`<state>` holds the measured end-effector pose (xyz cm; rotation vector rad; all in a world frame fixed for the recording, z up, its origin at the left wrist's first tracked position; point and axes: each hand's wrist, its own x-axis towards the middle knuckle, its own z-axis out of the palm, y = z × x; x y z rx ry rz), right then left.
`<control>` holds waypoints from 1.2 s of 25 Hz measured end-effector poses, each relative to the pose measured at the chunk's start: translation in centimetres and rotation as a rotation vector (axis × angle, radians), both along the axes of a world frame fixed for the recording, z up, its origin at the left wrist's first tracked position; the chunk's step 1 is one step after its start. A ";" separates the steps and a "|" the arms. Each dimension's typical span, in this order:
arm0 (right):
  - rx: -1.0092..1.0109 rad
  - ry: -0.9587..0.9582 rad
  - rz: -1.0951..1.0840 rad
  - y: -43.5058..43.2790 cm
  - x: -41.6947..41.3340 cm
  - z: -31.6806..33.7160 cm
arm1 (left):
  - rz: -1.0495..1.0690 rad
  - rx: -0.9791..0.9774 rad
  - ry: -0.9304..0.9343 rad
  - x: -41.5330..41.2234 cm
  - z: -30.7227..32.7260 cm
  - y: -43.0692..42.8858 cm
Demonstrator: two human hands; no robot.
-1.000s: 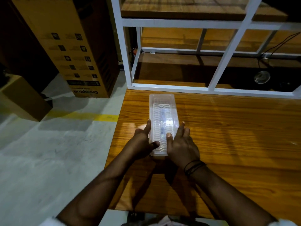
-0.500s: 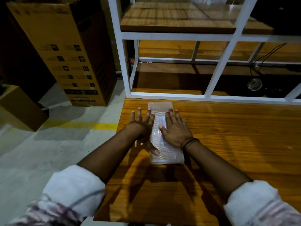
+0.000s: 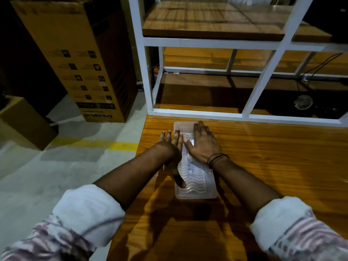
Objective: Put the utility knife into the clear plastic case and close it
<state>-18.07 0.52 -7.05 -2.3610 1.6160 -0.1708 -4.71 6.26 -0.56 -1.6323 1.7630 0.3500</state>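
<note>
The clear plastic case [image 3: 195,182] lies flat on the wooden table [image 3: 273,166], its long side pointing away from me and its ribbed lid down. My left hand [image 3: 172,147] rests along the case's left edge with fingers spread, thumb on the lid near the front. My right hand [image 3: 203,146] lies flat, palm down, on the far half of the lid. A faint long shape shows through the lid; I cannot tell whether it is the utility knife.
A white metal shelf frame [image 3: 199,112] with wooden boards stands right behind the case. A tall cardboard box [image 3: 82,59] and a smaller box [image 3: 22,123] stand on the grey floor to the left. A cable and a round object [image 3: 303,102] lie at the back right.
Both hands slid from the case's near end to its far half and flattened out on the lid. The case stayed in place.
</note>
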 end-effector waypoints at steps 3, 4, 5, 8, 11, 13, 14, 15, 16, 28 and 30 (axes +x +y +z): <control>0.022 -0.038 -0.030 0.3 0.1 0.4 | -0.011 -0.001 0.006 -0.1 0.2 0.1; -0.003 -0.070 -0.051 0.6 0.1 0.6 | -0.014 0.010 0.009 0.0 0.3 0.3; -0.069 -0.100 -0.067 1.0 0.1 0.9 | -0.015 0.005 0.023 0.1 0.5 0.5; -0.342 -0.174 -0.078 2.4 -0.4 1.3 | -0.046 -0.039 0.124 0.8 0.8 1.3; -0.335 -0.224 -0.091 3.3 -0.9 1.5 | -0.109 -0.126 0.224 1.7 0.4 2.3; -0.231 -0.220 -0.094 4.3 -0.8 1.4 | -0.129 -0.170 0.290 2.3 0.1 2.7; -0.151 -0.218 -0.092 4.8 -0.8 1.1 | -0.127 -0.173 0.318 2.6 -0.1 2.8; -0.064 -0.224 -0.086 5.4 -0.9 0.6 | -0.125 -0.165 0.333 2.8 -0.2 2.8; 0.011 -0.228 -0.076 5.8 -1.1 0.2 | -0.126 -0.155 0.336 2.9 -0.3 2.8; 0.060 -0.130 -0.096 6.4 -0.5 -0.4 | -0.112 -0.064 0.259 2.9 0.2 2.1; 0.039 -0.112 -0.101 6.4 -0.5 -0.5 | -0.120 -0.070 0.272 2.9 0.2 2.2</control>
